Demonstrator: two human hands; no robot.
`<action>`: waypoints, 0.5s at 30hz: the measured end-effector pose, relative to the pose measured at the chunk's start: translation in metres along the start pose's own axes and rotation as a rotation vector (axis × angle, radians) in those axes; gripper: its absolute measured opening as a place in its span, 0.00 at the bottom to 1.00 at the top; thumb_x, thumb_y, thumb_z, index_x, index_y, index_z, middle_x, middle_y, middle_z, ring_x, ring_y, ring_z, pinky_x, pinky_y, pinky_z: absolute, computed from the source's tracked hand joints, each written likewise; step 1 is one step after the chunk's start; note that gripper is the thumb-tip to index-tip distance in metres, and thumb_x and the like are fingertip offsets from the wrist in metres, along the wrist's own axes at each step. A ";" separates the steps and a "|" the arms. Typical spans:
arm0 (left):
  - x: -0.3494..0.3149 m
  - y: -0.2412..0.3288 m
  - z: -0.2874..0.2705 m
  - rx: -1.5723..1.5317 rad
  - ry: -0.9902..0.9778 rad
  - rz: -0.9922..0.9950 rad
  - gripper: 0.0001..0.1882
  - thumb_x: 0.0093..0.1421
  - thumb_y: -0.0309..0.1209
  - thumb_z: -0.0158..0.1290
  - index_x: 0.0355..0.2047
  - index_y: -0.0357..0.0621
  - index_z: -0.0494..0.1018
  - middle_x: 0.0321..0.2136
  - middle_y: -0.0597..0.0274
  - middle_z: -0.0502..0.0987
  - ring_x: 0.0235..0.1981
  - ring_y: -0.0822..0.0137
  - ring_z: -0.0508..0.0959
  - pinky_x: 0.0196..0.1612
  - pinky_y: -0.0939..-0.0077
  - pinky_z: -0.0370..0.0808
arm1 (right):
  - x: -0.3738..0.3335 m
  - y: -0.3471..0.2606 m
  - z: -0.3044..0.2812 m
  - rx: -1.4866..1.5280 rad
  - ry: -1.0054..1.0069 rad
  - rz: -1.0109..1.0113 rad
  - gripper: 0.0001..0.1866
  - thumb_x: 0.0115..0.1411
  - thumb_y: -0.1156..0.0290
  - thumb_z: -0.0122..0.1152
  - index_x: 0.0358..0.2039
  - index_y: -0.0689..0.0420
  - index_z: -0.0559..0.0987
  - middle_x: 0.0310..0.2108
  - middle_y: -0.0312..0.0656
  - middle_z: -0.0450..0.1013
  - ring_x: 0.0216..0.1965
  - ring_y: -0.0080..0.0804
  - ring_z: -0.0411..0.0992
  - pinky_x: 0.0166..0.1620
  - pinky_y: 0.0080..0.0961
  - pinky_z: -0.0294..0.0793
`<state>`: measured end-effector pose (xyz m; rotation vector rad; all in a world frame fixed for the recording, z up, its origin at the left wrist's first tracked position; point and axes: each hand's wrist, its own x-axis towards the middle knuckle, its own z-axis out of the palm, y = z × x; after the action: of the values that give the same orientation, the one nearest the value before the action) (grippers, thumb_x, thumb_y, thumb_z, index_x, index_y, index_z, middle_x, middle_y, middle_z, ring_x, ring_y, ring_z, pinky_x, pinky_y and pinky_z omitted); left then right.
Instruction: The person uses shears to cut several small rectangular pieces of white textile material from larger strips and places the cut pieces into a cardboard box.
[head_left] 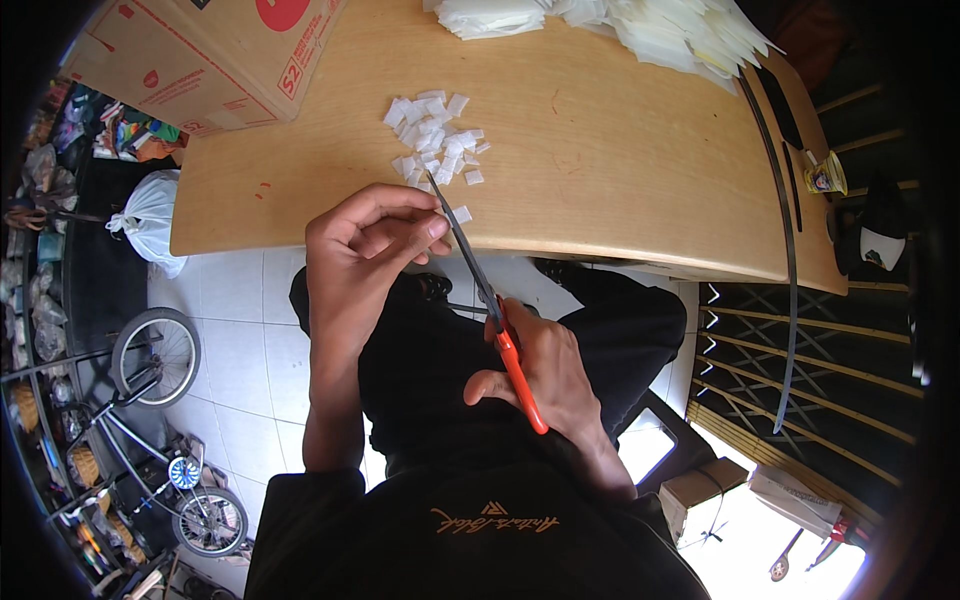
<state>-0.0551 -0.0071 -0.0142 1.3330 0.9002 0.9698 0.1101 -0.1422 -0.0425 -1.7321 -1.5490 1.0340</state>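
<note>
My right hand (pixel 555 365) grips a pair of scissors (pixel 516 372) by its red-orange handles, the thumb out to the left. The dark blades point up and away over the table's near edge, looking closed or nearly so. Beside the blade tips, my left hand (pixel 365 240) is pinched, thumb against fingertips; what it holds, if anything, is too small or hidden. Just beyond the tips lies a loose pile of small white cut pieces (pixel 430 130) on the wooden table (pixel 620 170). One single white piece (pixel 461 214) rests right of the blades near the edge.
A cardboard box (pixel 210 70) stands at the far left of the table. Translucent plastic sheets or bags (pixel 670 35) are heaped at the far right. A long dark strip (pixel 788 200) hangs over the right end, near a yellow cup (pixel 826 174). A bicycle (pixel 150 380) is on the left.
</note>
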 end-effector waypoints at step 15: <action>0.001 0.002 0.002 0.021 -0.011 0.000 0.07 0.57 0.22 0.63 0.34 0.33 0.78 0.27 0.59 0.81 0.24 0.73 0.80 0.26 0.83 0.72 | 0.008 -0.009 -0.002 0.008 0.085 -0.012 0.33 0.46 0.41 0.71 0.26 0.62 0.70 0.14 0.42 0.64 0.15 0.37 0.63 0.24 0.31 0.65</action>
<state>-0.0527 -0.0072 -0.0123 1.3544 0.9045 0.9545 0.1072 -0.1329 -0.0354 -1.7366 -1.4988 0.9473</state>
